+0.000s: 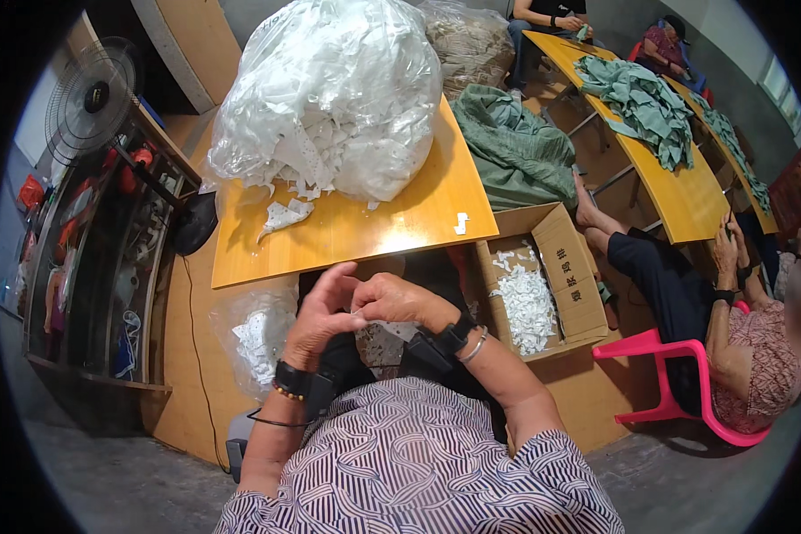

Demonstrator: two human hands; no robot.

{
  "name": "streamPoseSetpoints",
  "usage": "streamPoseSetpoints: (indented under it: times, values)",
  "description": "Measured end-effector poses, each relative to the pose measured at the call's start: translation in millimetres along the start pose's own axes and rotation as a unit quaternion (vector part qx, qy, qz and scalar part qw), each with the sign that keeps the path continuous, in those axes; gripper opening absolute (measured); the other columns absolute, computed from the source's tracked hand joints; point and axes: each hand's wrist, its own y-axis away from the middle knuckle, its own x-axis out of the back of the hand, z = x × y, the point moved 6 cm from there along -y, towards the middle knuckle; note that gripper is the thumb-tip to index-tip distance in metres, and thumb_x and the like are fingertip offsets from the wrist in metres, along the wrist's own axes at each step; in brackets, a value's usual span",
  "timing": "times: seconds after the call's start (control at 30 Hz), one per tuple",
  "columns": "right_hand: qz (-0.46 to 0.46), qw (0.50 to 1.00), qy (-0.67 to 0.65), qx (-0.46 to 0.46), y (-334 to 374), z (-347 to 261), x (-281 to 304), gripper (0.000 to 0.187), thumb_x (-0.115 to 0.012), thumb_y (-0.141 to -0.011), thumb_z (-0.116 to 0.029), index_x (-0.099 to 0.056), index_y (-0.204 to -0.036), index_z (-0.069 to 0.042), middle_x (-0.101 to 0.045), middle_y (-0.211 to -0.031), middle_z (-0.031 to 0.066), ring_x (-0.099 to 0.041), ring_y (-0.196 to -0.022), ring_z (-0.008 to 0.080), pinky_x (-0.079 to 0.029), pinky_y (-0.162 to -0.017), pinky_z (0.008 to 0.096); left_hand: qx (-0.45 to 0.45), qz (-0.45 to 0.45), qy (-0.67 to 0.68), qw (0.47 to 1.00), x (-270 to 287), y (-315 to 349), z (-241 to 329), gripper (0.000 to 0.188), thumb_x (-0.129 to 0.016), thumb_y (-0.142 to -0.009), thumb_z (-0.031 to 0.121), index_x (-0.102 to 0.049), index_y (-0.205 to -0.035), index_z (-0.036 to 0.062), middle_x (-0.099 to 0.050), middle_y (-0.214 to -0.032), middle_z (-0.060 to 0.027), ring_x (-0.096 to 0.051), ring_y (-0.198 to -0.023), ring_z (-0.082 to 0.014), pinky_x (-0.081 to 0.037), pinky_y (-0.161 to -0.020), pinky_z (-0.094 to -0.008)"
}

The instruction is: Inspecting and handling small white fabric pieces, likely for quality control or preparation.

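Observation:
Close together at the table's near edge, my two hands meet over my lap. My left hand [319, 319] has its thumb reaching to the pinched fingers of my right hand [400, 301]; both are closed on a thin white scrap-like piece [399, 329], which shows below the right hand. Its exact shape is partly hidden by my fingers. On the yellow table [347, 240] ahead lie a loose white strip [287, 216] and a small white cutout [461, 223]. Behind them sits a large clear bag [329, 98] stuffed with white perforated pieces.
A cardboard box [578, 276] with many small white bits stands at the right. Left of my legs is a clear bag [256, 343] of white pieces. A fan [93, 98] and shelf [89, 267] line the left; a person sits on a pink chair [707, 392] at the right.

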Motion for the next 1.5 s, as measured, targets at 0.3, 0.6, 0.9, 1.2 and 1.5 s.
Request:
streamPoseSetpoints:
  times: [0.3,0.6,0.9,1.2,1.5]
  values:
    - [0.035,0.993,-0.113,-0.017,-3,27,-9,0.011,-0.057,-0.073,-0.009,-0.061,-0.078,0.000,-0.061,-0.071,0.0046,-0.055,-0.063,0.0114,-0.044,-0.054,0.0263,0.028,0.053,-0.030,0.998,-4,-5,-41,0.066,-0.068,-0.056,-0.004,-0.045,-0.118,0.0012,-0.053,-0.105,-0.0049,-0.052,-0.092,-0.0133,-0.045,-0.077,-0.0237]
    - [0.105,0.928,-0.350,-0.078,13,40,1,0.022,-0.060,-0.074,-0.009,-0.057,-0.095,-0.003,-0.057,-0.077,0.0007,-0.052,-0.065,0.0067,-0.043,-0.055,0.0192,0.091,0.050,0.059,0.993,24,0,-67,0.021,-0.058,-0.079,0.015,-0.058,-0.093,0.0000,-0.060,-0.086,-0.0043,-0.056,-0.074,-0.0100,-0.044,-0.065,-0.0220]
    - [0.138,0.882,-0.442,-0.091,4,57,25,0.023,-0.061,-0.079,-0.017,-0.058,-0.097,-0.003,-0.056,-0.075,-0.0003,-0.053,-0.061,0.0073,-0.045,-0.055,0.0204,0.097,0.030,0.263,0.960,9,-19,-58,0.028,-0.059,-0.079,0.008,-0.053,-0.103,-0.0044,-0.060,-0.097,-0.0115,-0.060,-0.086,-0.0193,-0.048,-0.079,-0.0305]
    - [0.178,0.890,-0.417,-0.051,16,51,12,0.029,-0.061,-0.079,-0.015,-0.053,-0.103,-0.001,-0.059,-0.076,0.0023,-0.056,-0.061,0.0085,-0.046,-0.056,0.0205,0.043,0.100,0.279,0.954,25,-5,-59,0.028,-0.059,-0.076,0.001,-0.052,-0.103,-0.0031,-0.060,-0.096,-0.0122,-0.060,-0.084,-0.0197,-0.049,-0.078,-0.0318]
    - [0.080,0.959,-0.265,-0.066,3,26,10,0.025,-0.061,-0.075,-0.007,-0.055,-0.099,-0.001,-0.054,-0.073,-0.0018,-0.049,-0.063,0.0045,-0.040,-0.055,0.0181,0.144,-0.007,0.235,0.961,3,1,-67,0.034,-0.067,-0.070,0.010,-0.056,-0.100,-0.0017,-0.061,-0.092,-0.0064,-0.059,-0.081,-0.0141,-0.046,-0.078,-0.0266]
